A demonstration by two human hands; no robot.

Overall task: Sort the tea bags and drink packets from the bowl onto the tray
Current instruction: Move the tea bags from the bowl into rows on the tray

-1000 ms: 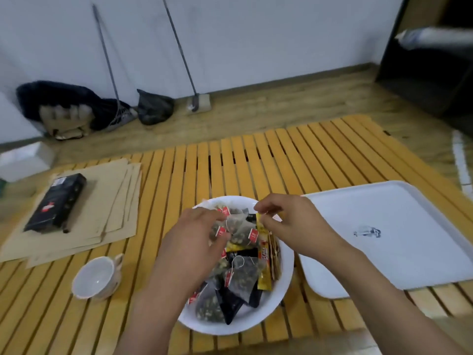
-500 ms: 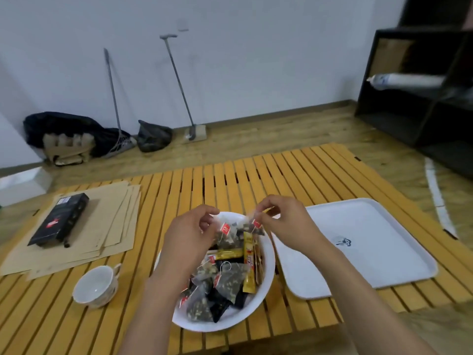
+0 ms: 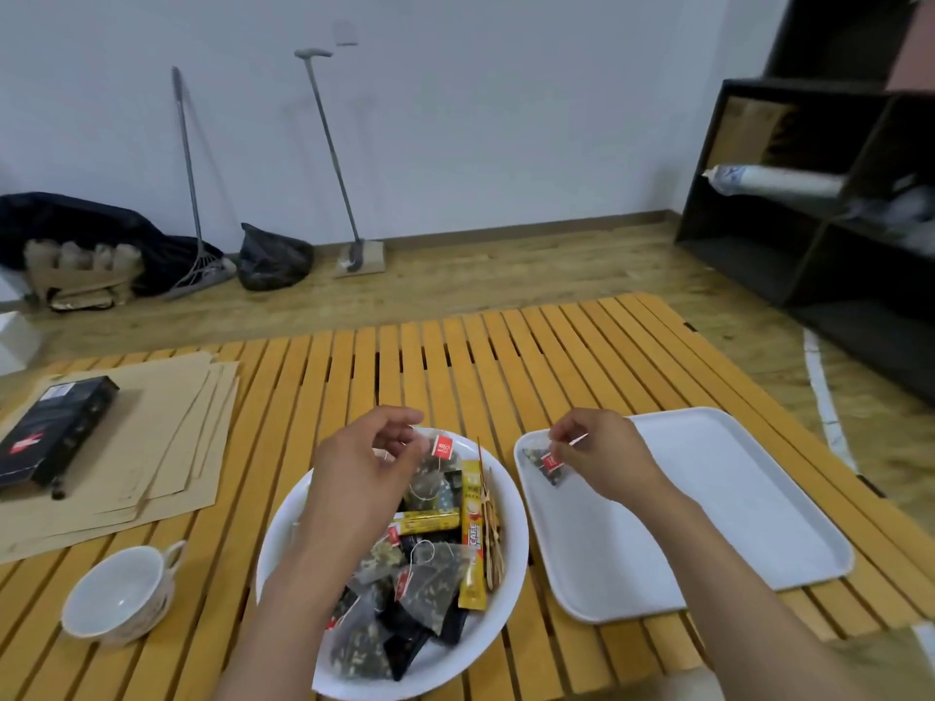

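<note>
A white bowl [image 3: 511, 528] in front of me holds several pyramid tea bags with red tags, yellow stick packets [image 3: 472, 528] and black sachets. My left hand [image 3: 362, 470] hovers over the bowl's far rim, fingers curled, pinching a tea bag [image 3: 430, 473] by its red tag. To the right lies a white tray [image 3: 708, 508]. My right hand [image 3: 602, 455] is over the tray's near-left corner and pinches the string of a dark tea bag [image 3: 546, 465] that touches the tray.
A slatted yellow wooden table [image 3: 455, 366] carries everything. A white teacup [image 3: 119, 594] stands at the near left. Brown paper sheets [image 3: 167, 447] with a black box [image 3: 50, 430] lie at the far left. A dark shelf unit [image 3: 809, 194] stands at the right.
My right hand has moved right from the bowl to the tray's corner, carrying a tea bag with it. My left hand stays over the bowl with a tag between its fingers.
</note>
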